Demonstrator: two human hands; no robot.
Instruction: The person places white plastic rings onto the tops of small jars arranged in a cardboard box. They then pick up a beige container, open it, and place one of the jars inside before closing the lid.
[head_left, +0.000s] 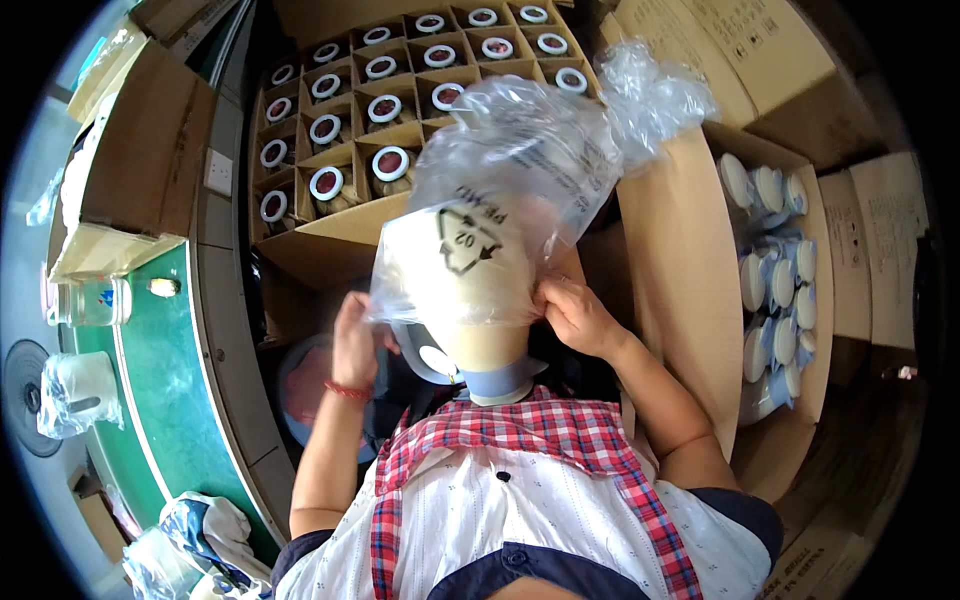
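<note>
A clear plastic bag (pixel 520 150) with black printed marks covers most of a tall cream-coloured container (pixel 490 345). The container's blue-grey band and pale round end stick out of the bag toward my chest. On the right, my right hand (pixel 583 318) pinches the bag's open edge between thumb and fingers. My left hand (pixel 357 345) is at the bag's left edge, its fingers curled and closed on the plastic, slightly blurred. Part of the container lies hidden under the cloudy plastic.
Ahead stands a divided cardboard box (pixel 330 245) of white-rimmed jars (pixel 390 163). To the right, an open carton (pixel 690 300) holds several wrapped pale containers (pixel 757 280). Crumpled plastic (pixel 655 100) lies between them. At the left are a green table (pixel 175 350) and another carton (pixel 140 150).
</note>
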